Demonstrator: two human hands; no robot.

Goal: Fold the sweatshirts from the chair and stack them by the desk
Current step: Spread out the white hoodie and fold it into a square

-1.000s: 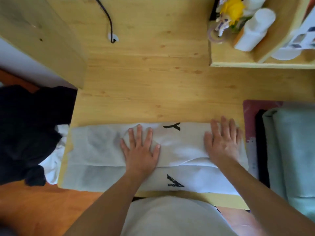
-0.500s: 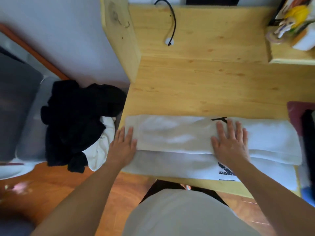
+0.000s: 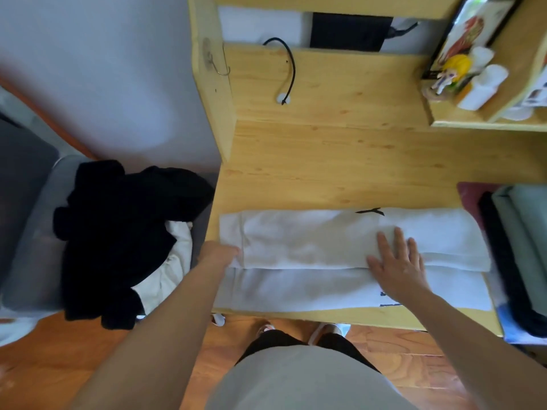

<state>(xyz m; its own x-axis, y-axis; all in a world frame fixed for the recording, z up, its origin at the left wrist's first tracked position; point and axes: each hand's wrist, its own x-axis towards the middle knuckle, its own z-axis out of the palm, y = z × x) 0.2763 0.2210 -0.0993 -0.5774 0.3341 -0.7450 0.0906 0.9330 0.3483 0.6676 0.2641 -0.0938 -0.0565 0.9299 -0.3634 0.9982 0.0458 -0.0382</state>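
On the desk [image 3: 340, 161], white sweatshirt [image 3: 310, 247] bears unreadable black print.

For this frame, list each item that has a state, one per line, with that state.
White sweatshirt with black print: lying on the wooden desk, folded into a long strip.
Left hand: grip on the strip's left end.
Right hand: flat, fingers spread, pressing the strip.
Black garment: crumpled on the grey chair, unfolded.
Cream garment: under it, unfolded.
Pale green folded clothes: stacked at the desk's right end.
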